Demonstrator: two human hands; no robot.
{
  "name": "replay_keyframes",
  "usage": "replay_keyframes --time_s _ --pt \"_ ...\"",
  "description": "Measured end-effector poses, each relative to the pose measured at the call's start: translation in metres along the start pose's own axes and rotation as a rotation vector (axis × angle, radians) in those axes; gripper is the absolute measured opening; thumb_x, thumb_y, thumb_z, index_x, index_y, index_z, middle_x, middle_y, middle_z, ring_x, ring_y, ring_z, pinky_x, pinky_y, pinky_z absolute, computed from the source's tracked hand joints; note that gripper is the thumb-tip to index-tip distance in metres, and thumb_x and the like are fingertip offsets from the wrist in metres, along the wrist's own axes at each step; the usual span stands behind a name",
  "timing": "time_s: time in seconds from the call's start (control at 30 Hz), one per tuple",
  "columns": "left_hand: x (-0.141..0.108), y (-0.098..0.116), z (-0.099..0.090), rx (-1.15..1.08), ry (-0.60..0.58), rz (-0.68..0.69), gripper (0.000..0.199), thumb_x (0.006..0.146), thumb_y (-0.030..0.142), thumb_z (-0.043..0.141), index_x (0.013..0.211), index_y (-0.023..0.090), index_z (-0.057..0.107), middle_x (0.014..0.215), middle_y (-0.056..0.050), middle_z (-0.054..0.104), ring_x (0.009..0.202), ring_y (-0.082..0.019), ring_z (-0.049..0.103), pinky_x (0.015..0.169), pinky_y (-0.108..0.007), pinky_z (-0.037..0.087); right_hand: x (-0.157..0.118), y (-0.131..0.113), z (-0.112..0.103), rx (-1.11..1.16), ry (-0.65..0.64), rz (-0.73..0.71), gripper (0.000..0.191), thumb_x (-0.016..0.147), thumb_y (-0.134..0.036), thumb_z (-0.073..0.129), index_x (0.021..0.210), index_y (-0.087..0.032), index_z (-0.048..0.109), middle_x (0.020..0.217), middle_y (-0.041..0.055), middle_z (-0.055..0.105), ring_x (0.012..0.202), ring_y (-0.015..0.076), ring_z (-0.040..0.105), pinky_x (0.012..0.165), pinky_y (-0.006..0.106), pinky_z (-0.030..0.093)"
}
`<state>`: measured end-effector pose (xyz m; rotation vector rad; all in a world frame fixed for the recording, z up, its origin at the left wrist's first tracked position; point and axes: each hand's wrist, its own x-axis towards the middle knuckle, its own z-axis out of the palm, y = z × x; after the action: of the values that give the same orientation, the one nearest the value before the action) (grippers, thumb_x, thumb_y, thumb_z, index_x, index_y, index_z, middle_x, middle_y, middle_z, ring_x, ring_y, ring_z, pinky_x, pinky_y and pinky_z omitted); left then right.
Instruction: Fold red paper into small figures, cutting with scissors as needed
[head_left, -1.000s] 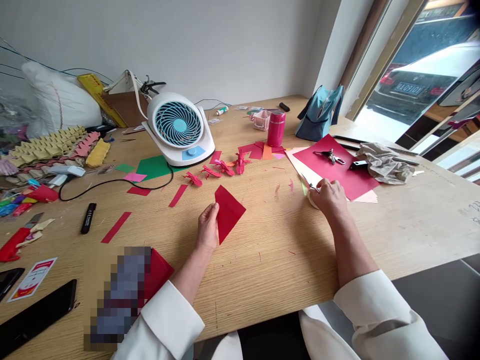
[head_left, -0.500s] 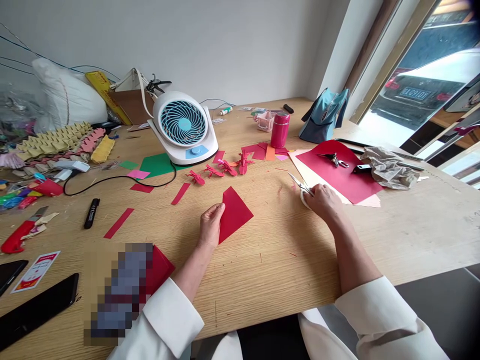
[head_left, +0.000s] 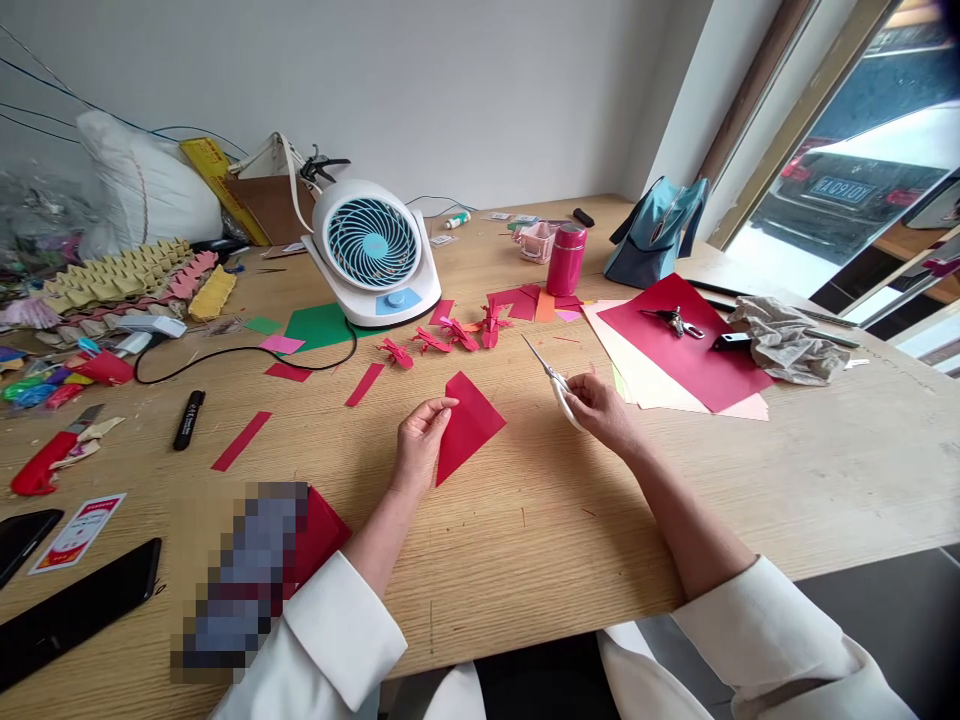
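My left hand (head_left: pixel 424 440) pinches the left edge of a piece of red paper (head_left: pixel 471 428), which is pointed at the top and bottom. In my right hand (head_left: pixel 600 408) is a pair of scissors (head_left: pixel 561 384) with white handles, held by the loops. The blades point up and to the left, toward the folded red paper figures (head_left: pixel 459 336) lined up beyond the paper. A gap of bare tabletop separates the scissors from the red paper. Red paper strips (head_left: pixel 241 441) lie to the left of my left hand.
A white fan (head_left: pixel 371 250) stands at the back, its black cord looping left. Near it are a pink bottle (head_left: pixel 567 260) and a blue bag (head_left: pixel 657 235). Large paper sheets (head_left: pixel 686 345) with keys lie right. A marker (head_left: pixel 189 420), a red cutter (head_left: pixel 49 460) and phones (head_left: pixel 82 615) lie left.
My right hand has lifted the scissors off the table beside the large sheets and brought them left toward the red paper. My left hand still holds the paper in nearly the same place.
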<state>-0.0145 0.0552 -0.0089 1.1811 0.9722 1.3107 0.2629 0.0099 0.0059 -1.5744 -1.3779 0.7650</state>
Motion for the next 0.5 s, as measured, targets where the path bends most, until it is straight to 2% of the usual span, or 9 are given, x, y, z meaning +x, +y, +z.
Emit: replay_keyframes --time_s 0.13,0.23,0.4,0.5 --pt "-0.001 -0.003 -0.001 0.006 -0.012 -0.03 0.03 0.075 0.036 0.074 0.098 0.017 0.075 0.1 -0.006 0.074 0.093 -0.018 0.064 0.085 -0.027 0.046 -0.002 -0.002 0.014 0.194 -0.107 0.02 0.046 0.068 -0.058 0.075 0.079 -0.017 0.058 0.066 -0.0018 0.053 0.057 0.0107 0.043 0.051 0.025 0.029" --pt "-0.002 0.001 -0.001 0.008 -0.002 -0.027 0.034 0.075 0.035 0.074 0.103 0.017 0.075 0.105 -0.007 0.074 0.095 -0.018 0.064 0.085 -0.028 0.046 -0.008 -0.01 0.021 0.215 -0.196 0.1 0.047 0.068 -0.059 0.074 0.077 -0.016 0.058 0.064 -0.0035 0.049 0.055 0.0093 0.038 0.051 0.025 0.026" --pt "0.0 0.015 -0.003 0.078 0.018 0.026 0.036 0.077 0.035 0.072 0.108 0.017 0.074 0.108 -0.008 0.074 0.09 -0.016 0.063 0.08 -0.026 0.047 -0.019 -0.023 0.025 0.207 -0.331 0.126 0.042 0.077 -0.057 0.068 0.081 -0.017 0.058 0.066 -0.0025 0.052 0.058 0.0106 0.043 0.052 0.024 0.029" --pt "0.002 0.024 -0.007 0.127 0.038 0.074 0.033 0.078 0.033 0.07 0.106 0.017 0.074 0.096 -0.005 0.073 0.077 -0.012 0.059 0.071 -0.023 0.045 -0.023 -0.029 0.024 0.195 -0.429 0.145 0.04 0.084 -0.057 0.06 0.087 -0.017 0.057 0.07 -0.0006 0.057 0.062 0.0121 0.048 0.054 0.025 0.033"
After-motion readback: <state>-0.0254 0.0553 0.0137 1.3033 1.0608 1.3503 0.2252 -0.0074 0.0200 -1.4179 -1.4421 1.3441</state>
